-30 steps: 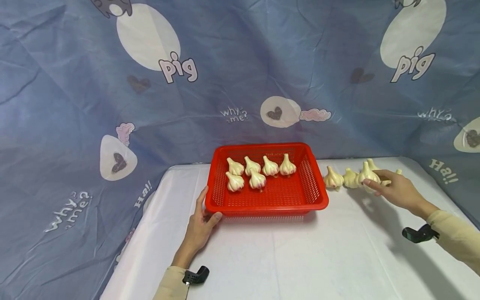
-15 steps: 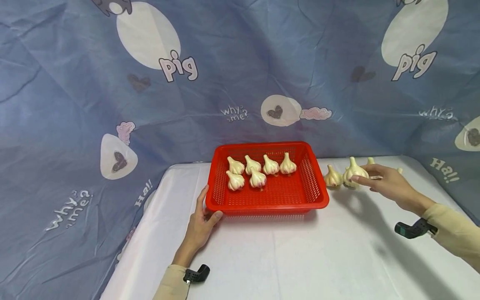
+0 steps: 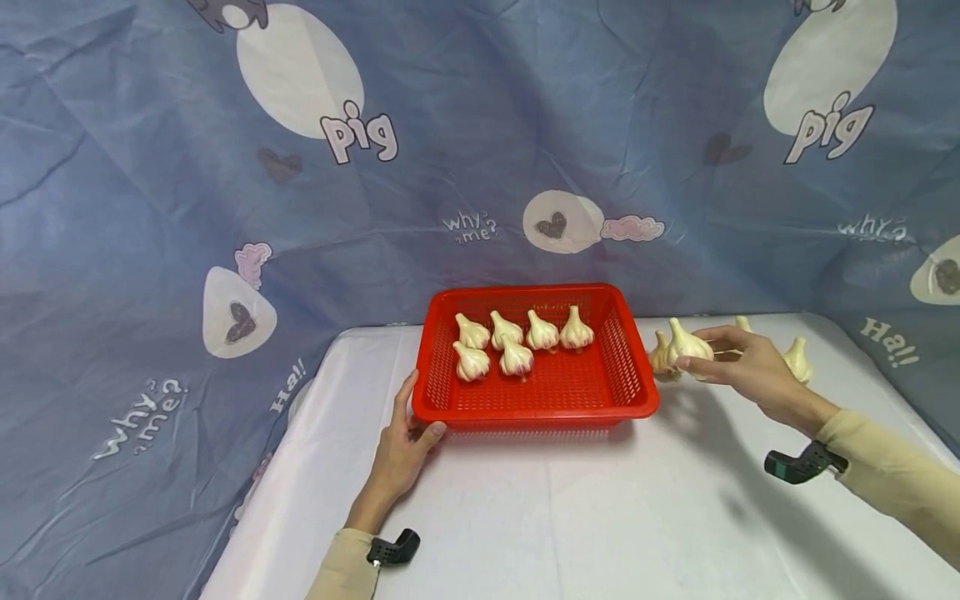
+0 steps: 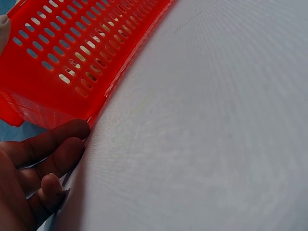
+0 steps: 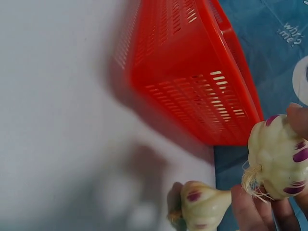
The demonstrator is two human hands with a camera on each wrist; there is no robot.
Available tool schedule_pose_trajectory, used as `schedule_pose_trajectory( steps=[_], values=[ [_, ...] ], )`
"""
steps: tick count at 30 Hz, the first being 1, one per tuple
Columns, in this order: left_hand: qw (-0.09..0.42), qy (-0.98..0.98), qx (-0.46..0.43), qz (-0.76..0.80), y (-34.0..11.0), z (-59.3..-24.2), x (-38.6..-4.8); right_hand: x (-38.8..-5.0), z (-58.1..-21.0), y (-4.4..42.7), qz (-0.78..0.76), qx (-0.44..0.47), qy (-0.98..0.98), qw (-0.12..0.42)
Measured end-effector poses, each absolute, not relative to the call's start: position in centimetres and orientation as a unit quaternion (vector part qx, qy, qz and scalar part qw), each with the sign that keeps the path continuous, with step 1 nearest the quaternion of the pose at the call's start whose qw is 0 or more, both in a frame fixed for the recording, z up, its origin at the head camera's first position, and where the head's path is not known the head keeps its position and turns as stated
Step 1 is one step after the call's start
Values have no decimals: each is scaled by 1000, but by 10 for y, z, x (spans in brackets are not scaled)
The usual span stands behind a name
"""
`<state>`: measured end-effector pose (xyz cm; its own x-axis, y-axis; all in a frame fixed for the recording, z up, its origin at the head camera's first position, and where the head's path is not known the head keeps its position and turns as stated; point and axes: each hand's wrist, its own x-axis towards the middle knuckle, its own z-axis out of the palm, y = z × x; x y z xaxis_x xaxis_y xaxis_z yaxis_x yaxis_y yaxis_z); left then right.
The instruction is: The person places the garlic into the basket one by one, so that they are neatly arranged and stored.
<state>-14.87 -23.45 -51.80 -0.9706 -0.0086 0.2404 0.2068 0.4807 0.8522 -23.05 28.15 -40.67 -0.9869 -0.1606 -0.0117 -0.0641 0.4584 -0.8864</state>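
Note:
My left hand (image 3: pixel 400 457) holds the front left corner of a red plastic basket (image 3: pixel 525 414). Its thumb lies at the front and its fingers reach along the left side; in the left wrist view several fingertips touch the basket's lower edge. Several garlic bulbs (image 3: pixel 516 358) sit inside, mostly in the rear left part. My right hand (image 3: pixel 753 371) pinches a pale garlic bulb (image 3: pixel 686 346), stem up in the head view, to the right of the basket. The right wrist view shows the held bulb's roots and purple streaks.
Behind the held bulb, another garlic bulb (image 3: pixel 660 357) stands on the table, partly hidden. Two more bulbs show around the right hand, one of them a garlic bulb (image 3: pixel 798 362) at the right. A blue printed cloth (image 3: pixel 450 150) hangs behind the white-covered table (image 3: pixel 510 517).
The right hand has moved left toward the basket with the garlic bulb, uncovering a bulb at the right. My left hand and the basket stay in place.

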Motion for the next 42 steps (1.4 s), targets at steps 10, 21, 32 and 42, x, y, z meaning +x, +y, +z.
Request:
schedule_pose_trajectory(
  steps=[10, 21, 32, 42],
  values=[
    [104, -858, -52, -500, -237, -519, -148, -236, -406, 263, -464, -76, 882, 38],
    [104, -858, -54, -500, -237, -518, -148, -242, -391, 246, -455, -76, 887, 37],
    [104, -859, -51, -499, -235, -518, -149, -249, -377, 226, -453, -77, 887, 45],
    [103, -860, -53, -498, -236, -519, -149, -258, -375, 202, -482, -119, 867, 29]
  ],
)
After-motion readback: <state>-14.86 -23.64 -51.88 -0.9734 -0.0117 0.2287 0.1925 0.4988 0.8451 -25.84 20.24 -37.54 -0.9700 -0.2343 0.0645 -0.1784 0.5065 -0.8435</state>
